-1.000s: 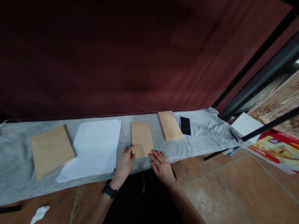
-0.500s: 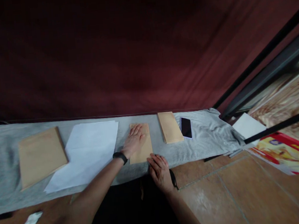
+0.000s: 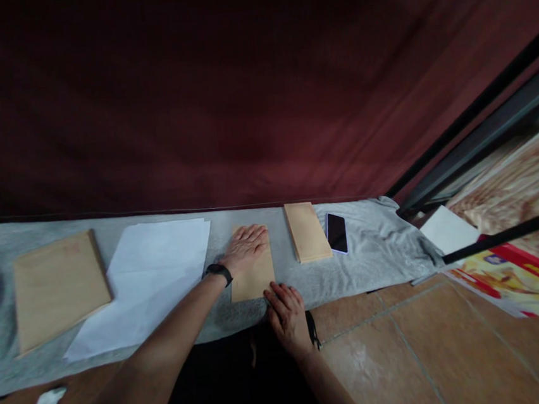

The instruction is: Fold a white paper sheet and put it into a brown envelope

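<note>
A brown paper envelope lies flat on the grey cloth in front of me. My left hand, with a black band at the wrist, rests palm down across its upper part, fingers stretched out to the right. At the envelope's lower right corner, my right hand lies with its fingertips on the edge, fingers extended. To the right is a stack of similar brown envelopes. White paper sheets spread out left of my left hand.
A larger stack of brown envelopes lies at the far left of the cloth-covered surface. A phone sits beside the small stack. Behind hangs a dark red curtain. Black metal bars and a printed box stand at the right.
My left hand has swept slightly to the right across the envelope's top, its fingers now reaching the right edge. My right hand stays at the lower corner. The view has shifted slightly.
</note>
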`<state>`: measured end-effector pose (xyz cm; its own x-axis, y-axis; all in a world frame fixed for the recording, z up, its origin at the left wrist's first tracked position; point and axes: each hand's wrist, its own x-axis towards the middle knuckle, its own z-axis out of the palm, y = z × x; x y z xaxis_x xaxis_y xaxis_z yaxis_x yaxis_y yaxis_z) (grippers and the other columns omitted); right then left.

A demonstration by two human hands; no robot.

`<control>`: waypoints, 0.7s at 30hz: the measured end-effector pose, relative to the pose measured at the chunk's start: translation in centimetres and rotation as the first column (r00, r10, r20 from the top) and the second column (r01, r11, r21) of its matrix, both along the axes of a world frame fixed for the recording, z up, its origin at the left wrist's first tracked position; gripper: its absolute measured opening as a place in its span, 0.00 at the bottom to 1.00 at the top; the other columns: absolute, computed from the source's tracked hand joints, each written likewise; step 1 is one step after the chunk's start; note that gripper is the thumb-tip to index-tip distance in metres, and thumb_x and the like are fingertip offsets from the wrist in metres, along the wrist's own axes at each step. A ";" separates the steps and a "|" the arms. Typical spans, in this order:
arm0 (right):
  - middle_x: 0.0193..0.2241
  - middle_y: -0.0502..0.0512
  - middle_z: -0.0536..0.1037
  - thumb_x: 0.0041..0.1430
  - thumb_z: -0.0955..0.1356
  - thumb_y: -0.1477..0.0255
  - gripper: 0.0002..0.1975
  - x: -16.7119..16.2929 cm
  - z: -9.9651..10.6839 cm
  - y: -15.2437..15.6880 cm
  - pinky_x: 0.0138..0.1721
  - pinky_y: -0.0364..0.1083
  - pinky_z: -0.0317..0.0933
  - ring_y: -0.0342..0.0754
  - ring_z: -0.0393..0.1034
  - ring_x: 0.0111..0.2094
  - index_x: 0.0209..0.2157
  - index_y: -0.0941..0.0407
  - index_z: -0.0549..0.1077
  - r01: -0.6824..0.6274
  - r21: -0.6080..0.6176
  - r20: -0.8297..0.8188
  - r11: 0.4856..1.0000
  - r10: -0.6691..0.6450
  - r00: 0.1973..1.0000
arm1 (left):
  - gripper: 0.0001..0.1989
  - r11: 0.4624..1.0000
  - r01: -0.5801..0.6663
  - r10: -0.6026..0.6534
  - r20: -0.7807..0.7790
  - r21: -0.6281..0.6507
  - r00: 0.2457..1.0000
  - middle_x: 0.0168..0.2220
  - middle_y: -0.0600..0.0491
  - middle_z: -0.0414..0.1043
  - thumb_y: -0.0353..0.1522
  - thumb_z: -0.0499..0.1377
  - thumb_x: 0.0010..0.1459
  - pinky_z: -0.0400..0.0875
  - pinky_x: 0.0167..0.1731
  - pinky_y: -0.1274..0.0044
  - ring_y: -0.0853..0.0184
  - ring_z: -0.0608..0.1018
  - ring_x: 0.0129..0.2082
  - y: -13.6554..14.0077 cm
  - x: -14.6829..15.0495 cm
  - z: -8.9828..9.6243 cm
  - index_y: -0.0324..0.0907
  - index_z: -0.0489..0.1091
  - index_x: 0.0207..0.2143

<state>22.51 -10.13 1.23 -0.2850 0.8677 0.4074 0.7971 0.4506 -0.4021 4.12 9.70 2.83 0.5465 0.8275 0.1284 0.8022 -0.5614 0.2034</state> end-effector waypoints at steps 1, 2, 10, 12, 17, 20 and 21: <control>0.62 0.55 0.69 0.67 0.62 0.75 0.23 0.0 0.0 0.0 0.63 0.59 0.54 0.54 0.62 0.62 0.62 0.50 0.66 0.000 0.001 -0.002 1.000 0.000 1.000 | 0.27 1.000 0.015 -0.015 -0.007 -0.004 1.000 0.70 0.55 0.54 0.42 0.40 0.70 0.41 0.68 0.63 0.63 0.53 0.70 -0.2 0.0 0.0 0.48 0.55 0.68; 0.62 0.55 0.69 0.67 0.62 0.75 0.23 0.0 0.0 0.0 0.63 0.59 0.54 0.54 0.62 0.62 0.62 0.50 0.66 -0.001 0.004 -0.003 1.000 0.001 1.000 | 0.27 1.000 0.030 -0.030 -0.015 -0.009 0.999 0.70 0.54 0.53 0.42 0.40 0.70 0.41 0.68 0.64 0.63 0.53 0.70 -0.3 0.0 0.0 0.47 0.55 0.68; 0.60 0.56 0.71 0.66 0.62 0.76 0.23 -0.1 -0.2 0.0 0.63 0.58 0.55 0.53 0.62 0.62 0.61 0.51 0.67 0.001 0.039 -0.018 0.999 0.000 1.000 | 0.29 0.996 0.087 -0.087 -0.020 -0.017 0.996 0.71 0.50 0.51 0.44 0.40 0.70 0.40 0.68 0.68 0.66 0.52 0.71 -2.7 0.3 -0.6 0.43 0.52 0.69; 0.60 0.55 0.71 0.66 0.62 0.76 0.23 -0.1 -0.3 0.0 0.63 0.58 0.54 0.53 0.62 0.62 0.61 0.51 0.67 -0.003 0.038 -0.030 0.999 0.004 1.000 | 0.29 0.995 0.096 -0.096 -0.016 -0.023 0.995 0.71 0.50 0.51 0.43 0.39 0.70 0.40 0.68 0.69 0.67 0.51 0.71 -3.4 0.4 -0.6 0.42 0.52 0.69; 0.60 0.55 0.71 0.66 0.62 0.76 0.22 -0.2 -0.4 0.0 0.63 0.59 0.53 0.53 0.62 0.62 0.60 0.51 0.68 0.004 0.049 -0.046 0.999 -0.001 0.999 | 0.30 0.993 0.113 -0.113 -0.009 -0.030 0.994 0.71 0.48 0.50 0.44 0.39 0.70 0.40 0.68 0.71 0.67 0.51 0.71 -5.0 0.5 -0.6 0.39 0.52 0.68; 0.59 0.56 0.71 0.66 0.62 0.76 0.22 -0.1 -0.5 0.0 0.63 0.58 0.53 0.52 0.62 0.62 0.60 0.51 0.68 0.003 0.045 -0.045 0.999 -0.001 0.999 | 0.30 0.991 0.132 -0.132 0.003 -0.023 0.991 0.71 0.48 0.49 0.44 0.39 0.70 0.39 0.68 0.71 0.68 0.51 0.71 -5.8 0.5 -0.6 0.41 0.50 0.69; 0.59 0.56 0.71 0.66 0.62 0.76 0.22 -0.1 -0.5 0.0 0.63 0.58 0.53 0.52 0.62 0.62 0.59 0.51 0.69 0.004 0.043 -0.044 0.999 -0.002 0.999 | 0.30 0.990 0.138 -0.138 0.006 -0.024 0.990 0.71 0.49 0.49 0.44 0.39 0.70 0.39 0.68 0.71 0.68 0.51 0.71 -6.0 0.5 -0.6 0.41 0.50 0.69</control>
